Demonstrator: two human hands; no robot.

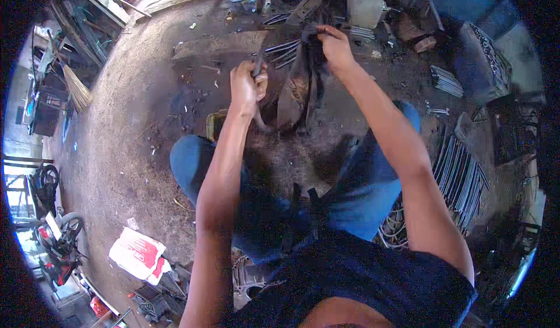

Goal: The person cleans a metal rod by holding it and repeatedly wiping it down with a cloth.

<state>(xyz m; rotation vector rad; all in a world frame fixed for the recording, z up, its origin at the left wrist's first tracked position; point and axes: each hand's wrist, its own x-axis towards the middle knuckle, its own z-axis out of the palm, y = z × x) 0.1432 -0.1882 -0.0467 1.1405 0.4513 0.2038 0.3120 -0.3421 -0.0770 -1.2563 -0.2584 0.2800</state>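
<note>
My left hand [248, 84] is closed in a fist around a dark curved bar [262, 124], which shows above the fist and again below it. Farther out and to the right, my right hand [335, 46] has its fingers bent against a dark metal stand [300, 89]; what they hold, if anything, is hidden. Several thin metal rods [283, 53] lie across the stand between my hands. The upper part of the stand is blurred and dark.
A whitish jerrycan [364, 2] stands beyond my right hand. Bundles of metal rods [458, 173] lie at the right, near a wrench [437, 111]. To the left are a broom [76, 89], a red-and-white sack [139, 255] and a motorcycle [58, 237].
</note>
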